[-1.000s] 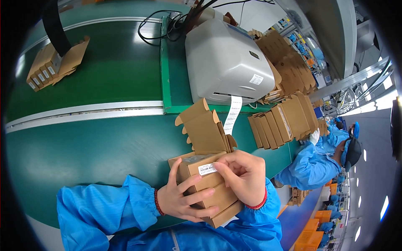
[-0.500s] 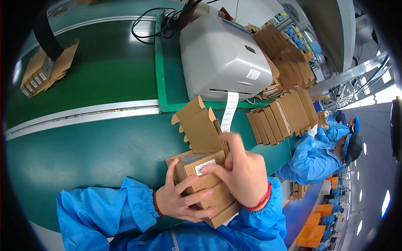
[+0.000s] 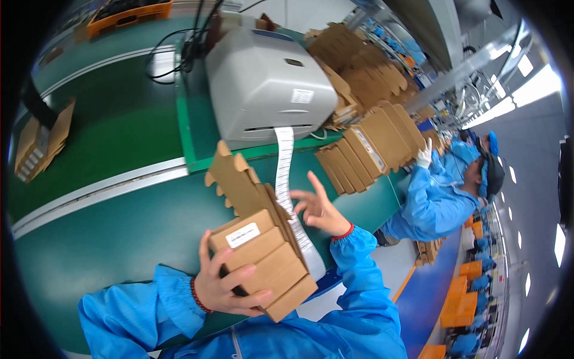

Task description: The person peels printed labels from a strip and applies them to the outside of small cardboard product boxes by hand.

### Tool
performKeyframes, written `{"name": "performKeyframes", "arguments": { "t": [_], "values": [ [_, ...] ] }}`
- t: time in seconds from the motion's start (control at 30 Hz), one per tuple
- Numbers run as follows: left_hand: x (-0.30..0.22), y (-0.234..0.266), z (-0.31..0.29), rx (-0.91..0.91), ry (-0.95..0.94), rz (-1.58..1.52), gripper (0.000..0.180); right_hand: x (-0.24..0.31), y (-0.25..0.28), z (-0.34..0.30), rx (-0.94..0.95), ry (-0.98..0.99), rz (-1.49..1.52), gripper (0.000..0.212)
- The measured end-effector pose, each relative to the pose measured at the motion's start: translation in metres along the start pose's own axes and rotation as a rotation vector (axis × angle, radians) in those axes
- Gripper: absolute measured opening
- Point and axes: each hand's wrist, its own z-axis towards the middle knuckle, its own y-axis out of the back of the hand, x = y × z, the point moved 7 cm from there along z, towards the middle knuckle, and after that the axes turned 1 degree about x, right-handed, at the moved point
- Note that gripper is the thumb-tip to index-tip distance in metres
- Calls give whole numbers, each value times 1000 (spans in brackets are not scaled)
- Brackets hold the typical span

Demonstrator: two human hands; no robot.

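Observation:
My left hand (image 3: 226, 281) grips a stack of small brown cardboard boxes (image 3: 266, 254) from its left side, fingers spread across the front. A white label (image 3: 243, 235) is on the uppermost box, whose brown flap (image 3: 236, 182) stands up at the back. My right hand (image 3: 321, 210) is raised to the right of the stack, index finger stretched out and the others partly bent. Its fingertips are beside a long white label strip (image 3: 284, 161); I cannot tell whether they touch. The strip hangs from a grey label printer (image 3: 269, 84) and runs down behind the boxes.
Several open brown boxes (image 3: 353, 158) stand right of the printer, with flattened cardboard (image 3: 359, 66) behind. More boxes (image 3: 36, 146) sit on the green belt (image 3: 125, 119) at left. A co-worker in blue (image 3: 430, 203) is at the right. Black cables (image 3: 191, 48) lie beside the printer.
My right hand has left the label on the top box and moved up beside the strip. The view has shifted, the stack has tilted in my left hand, and more of the strip shows.

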Motion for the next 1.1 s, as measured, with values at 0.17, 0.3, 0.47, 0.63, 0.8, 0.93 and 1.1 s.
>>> {"name": "performKeyframes", "arguments": {
  "t": [0.17,0.3,0.47,0.63,0.8,0.93,1.1],
  "values": [
    [3,2,0,-26,14,-2,53,-15,-23,-46,23,-186,41,92],
    [-2,-1,-8,-12,32,-6,57,-10,-3,-39,-258,-100,-119,81],
    [-1,-5,-6,-33,-13,10,63,6,8,13,-158,-21,-73,80],
    [-2,-2,-2,-75,-6,68,66,4,-8,-13,177,-255,-223,66],
    [-3,-7,-3,-53,-42,49,67,-25,15,-80,-184,-87,-202,35],
    [-3,2,-5,-76,-16,80,68,-9,3,-95,-448,34,-577,11],
    [-1,-2,-6,-82,-3,69,65,9,-14,-102,-543,263,-711,10]
  ]
}}
